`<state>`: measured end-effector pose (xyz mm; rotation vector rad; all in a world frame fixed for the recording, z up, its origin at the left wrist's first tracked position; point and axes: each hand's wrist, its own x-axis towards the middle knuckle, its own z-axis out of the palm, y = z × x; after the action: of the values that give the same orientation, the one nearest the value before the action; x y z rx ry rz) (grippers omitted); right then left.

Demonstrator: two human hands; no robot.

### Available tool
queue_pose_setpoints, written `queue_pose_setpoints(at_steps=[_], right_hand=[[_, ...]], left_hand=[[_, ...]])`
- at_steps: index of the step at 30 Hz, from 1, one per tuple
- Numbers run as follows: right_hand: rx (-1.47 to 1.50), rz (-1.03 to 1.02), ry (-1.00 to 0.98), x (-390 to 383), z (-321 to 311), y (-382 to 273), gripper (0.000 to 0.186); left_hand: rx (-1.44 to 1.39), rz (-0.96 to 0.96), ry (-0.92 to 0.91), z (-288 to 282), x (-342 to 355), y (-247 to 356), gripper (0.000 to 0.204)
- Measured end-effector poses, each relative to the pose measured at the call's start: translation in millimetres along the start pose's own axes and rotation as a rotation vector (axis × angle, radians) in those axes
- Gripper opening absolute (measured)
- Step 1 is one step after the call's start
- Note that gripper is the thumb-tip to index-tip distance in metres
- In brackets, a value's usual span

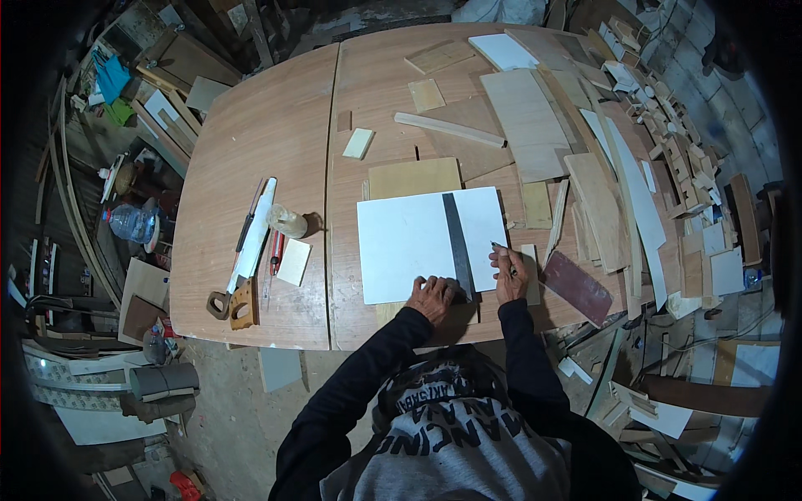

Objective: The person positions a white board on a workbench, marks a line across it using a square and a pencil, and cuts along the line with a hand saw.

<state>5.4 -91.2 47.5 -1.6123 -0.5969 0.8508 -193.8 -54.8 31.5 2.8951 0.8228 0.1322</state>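
Observation:
A white rectangular board (409, 242) lies flat near the front edge of the wooden table (267, 150). A dark metal ruler (456, 238) rests across the board's right part, running away from me. My left hand (433, 297) presses down on the ruler's near end at the board's front edge. My right hand (508, 274) holds a pencil (502, 249) just beyond the board's right edge, its tip pointing toward the board. A tan plywood sheet (413, 177) sticks out from under the board at the back.
Several plywood offcuts and strips (535, 125) cover the table's right half. A hand saw (246, 250), a clear bottle (288, 222) and a small pale block (294, 262) lie to the left. A dark red sanding sheet (576, 287) sits right of my hand. Wood scraps (668, 117) pile along the right edge.

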Motion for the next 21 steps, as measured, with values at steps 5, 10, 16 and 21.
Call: queue_pose_setpoints(at_steps=[5, 10, 16, 21], right_hand=[[-0.099, -0.235, -0.001, 4.8, 9.4, 29.2, 0.028], [-0.227, -0.347, 0.003, 4.6, 7.9, 30.8, 0.022], [-0.281, -0.353, 0.020, 4.1, 5.5, 31.1, 0.019], [-0.302, -0.399, 0.011, 0.9, 5.4, 23.6, 0.019]], left_hand=[[0.067, -0.040, -0.103, -4.6, 20.3, -19.8, 0.037], [0.054, -0.065, -0.105, -1.1, 28.6, -25.3, 0.037], [-0.024, -0.097, -0.103, -6.2, 35.2, -23.1, 0.040], [-0.107, -0.144, -0.121, -10.8, 35.9, -20.7, 0.043]])
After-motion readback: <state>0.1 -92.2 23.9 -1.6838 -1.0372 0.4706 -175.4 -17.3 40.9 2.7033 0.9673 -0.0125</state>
